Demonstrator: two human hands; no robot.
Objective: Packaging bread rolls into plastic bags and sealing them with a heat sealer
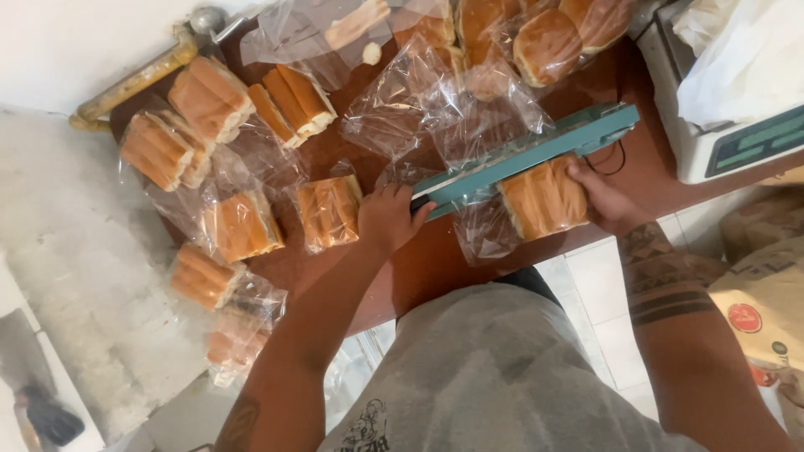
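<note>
Both hands (pixel 494 209) press sealer (pixel 523 157) on bagged buns (pixel 543 199)

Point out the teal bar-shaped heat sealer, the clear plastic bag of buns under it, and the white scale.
Teal bar-shaped heat sealer (pixel 536 151), head view, middle of its arm.
Clear plastic bag of buns (pixel 544 201), head view, bun tops.
White scale (pixel 695 155), head view, front casing.

I see the teal bar-shaped heat sealer (pixel 528 155) lying across the reddish-brown wooden table (pixel 435 259), with a clear plastic bag of golden bread rolls (pixel 544 199) under its near side. My left hand (pixel 387 216) rests on its left end, my right hand (pixel 605 199) beside the bag. More clear-bagged golden rolls (pixel 243 224) lie to the left, and a white weighing scale (pixel 720 125) stands right.
</note>
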